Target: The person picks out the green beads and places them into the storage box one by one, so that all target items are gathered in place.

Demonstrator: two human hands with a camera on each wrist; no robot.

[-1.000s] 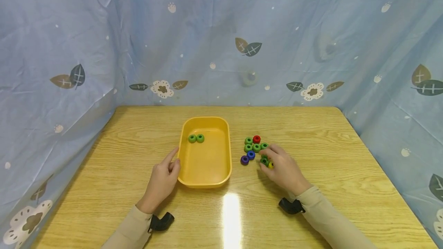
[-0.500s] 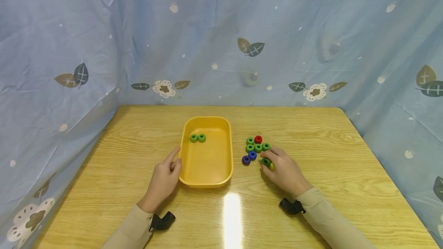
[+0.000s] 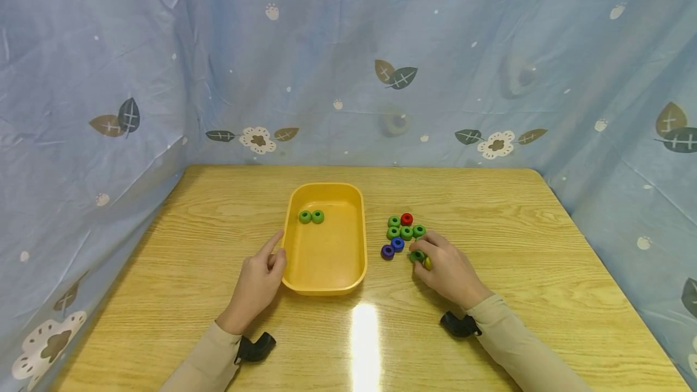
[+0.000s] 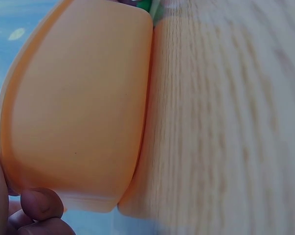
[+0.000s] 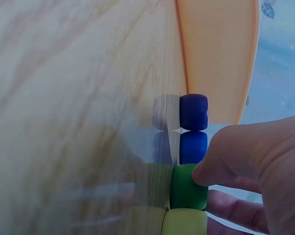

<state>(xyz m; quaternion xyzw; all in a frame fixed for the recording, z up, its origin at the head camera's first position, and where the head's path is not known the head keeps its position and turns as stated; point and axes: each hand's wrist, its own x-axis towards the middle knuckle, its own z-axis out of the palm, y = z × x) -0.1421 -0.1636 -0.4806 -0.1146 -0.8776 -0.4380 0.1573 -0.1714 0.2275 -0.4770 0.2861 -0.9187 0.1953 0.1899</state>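
Green and barrel-shaped, one holed bead (image 5: 187, 190) was pinched by the right grip (image 3: 449, 270) on the wooden tabletop (image 3: 468, 198), a yellow bead (image 5: 185, 223) just beside it. Left of this grip lay a blue bead (image 3: 398, 247) and a purple bead (image 3: 387, 255). The left grip (image 3: 256, 280), index finger outstretched, touched a yellow-orange, round-cornered tray (image 3: 327, 259) holding two light green beads (image 3: 305, 221).
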